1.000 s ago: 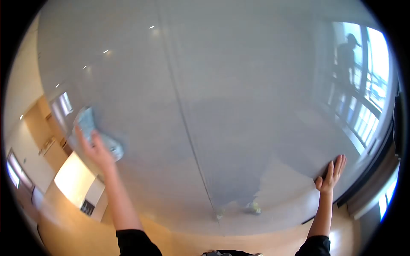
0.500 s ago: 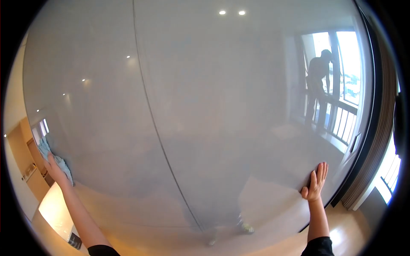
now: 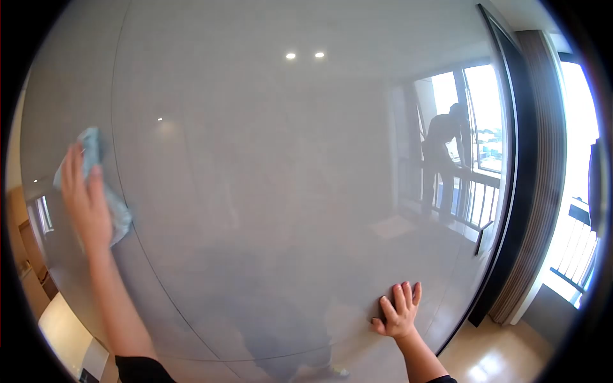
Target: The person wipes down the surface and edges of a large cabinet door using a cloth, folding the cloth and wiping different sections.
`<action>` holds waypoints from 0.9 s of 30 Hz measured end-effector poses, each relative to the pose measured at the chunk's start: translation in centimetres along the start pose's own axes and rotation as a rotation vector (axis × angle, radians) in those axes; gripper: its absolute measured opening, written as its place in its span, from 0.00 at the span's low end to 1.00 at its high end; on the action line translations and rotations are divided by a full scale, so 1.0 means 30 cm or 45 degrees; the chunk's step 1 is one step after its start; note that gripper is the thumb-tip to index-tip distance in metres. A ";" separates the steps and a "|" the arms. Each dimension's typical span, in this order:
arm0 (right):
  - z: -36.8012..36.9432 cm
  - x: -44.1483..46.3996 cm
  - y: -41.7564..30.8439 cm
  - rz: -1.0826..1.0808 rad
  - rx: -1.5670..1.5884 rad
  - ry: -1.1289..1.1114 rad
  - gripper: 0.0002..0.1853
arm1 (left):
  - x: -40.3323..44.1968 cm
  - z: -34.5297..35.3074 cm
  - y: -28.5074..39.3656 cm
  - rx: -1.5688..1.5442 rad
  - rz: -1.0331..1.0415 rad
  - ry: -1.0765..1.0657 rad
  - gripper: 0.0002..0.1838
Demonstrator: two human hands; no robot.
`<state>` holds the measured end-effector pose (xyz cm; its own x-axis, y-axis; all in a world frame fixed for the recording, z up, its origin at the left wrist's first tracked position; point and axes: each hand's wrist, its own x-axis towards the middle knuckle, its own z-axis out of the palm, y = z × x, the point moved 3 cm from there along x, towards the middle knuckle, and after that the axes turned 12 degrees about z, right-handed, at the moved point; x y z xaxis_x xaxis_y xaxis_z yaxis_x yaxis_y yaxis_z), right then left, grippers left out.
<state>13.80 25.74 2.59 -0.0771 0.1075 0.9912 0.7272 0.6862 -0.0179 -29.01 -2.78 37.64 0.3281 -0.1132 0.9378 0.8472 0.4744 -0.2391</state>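
A light blue cloth [image 3: 119, 217] is pressed against a glossy grey wall panel [image 3: 268, 179] at the left. My left hand [image 3: 88, 210] lies over the cloth and holds it to the surface, fingers pointing up. Part of the cloth sticks out above the fingertips and part hangs beside the palm. Lower right, my right hand [image 3: 399, 313] rests on the same panel with its fingers spread and nothing in it.
Thin seams cross the panel. It reflects ceiling lights, a window and a person's silhouette [image 3: 440, 147]. On the right are a dark frame edge [image 3: 511, 191], a curtain [image 3: 536, 185] and a railing outside. Pale floor [image 3: 491, 357] shows lower right; a light-coloured furniture piece [image 3: 64, 325] stands lower left.
My left hand has moved up and to the right across the panel with the cloth. My right hand appears lower and further left, its fingers more spread. The view has shifted to the right.
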 end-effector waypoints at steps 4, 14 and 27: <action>-0.001 0.000 0.006 0.000 0.024 0.001 0.23 | 0.181 0.060 0.355 0.051 0.201 0.021 0.28; -0.013 0.009 0.000 -0.001 0.096 0.007 0.23 | 0.357 0.141 1.027 -0.079 0.365 0.044 0.30; 0.029 -0.054 0.054 -0.077 -0.044 -0.192 0.27 | 0.085 0.158 1.496 -0.719 0.766 0.046 0.27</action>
<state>14.50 27.30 0.84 -0.2211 0.1755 0.9593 0.7412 0.6696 0.0483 7.87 22.37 30.48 0.7979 -0.0126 0.6026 0.6015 -0.0463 -0.7975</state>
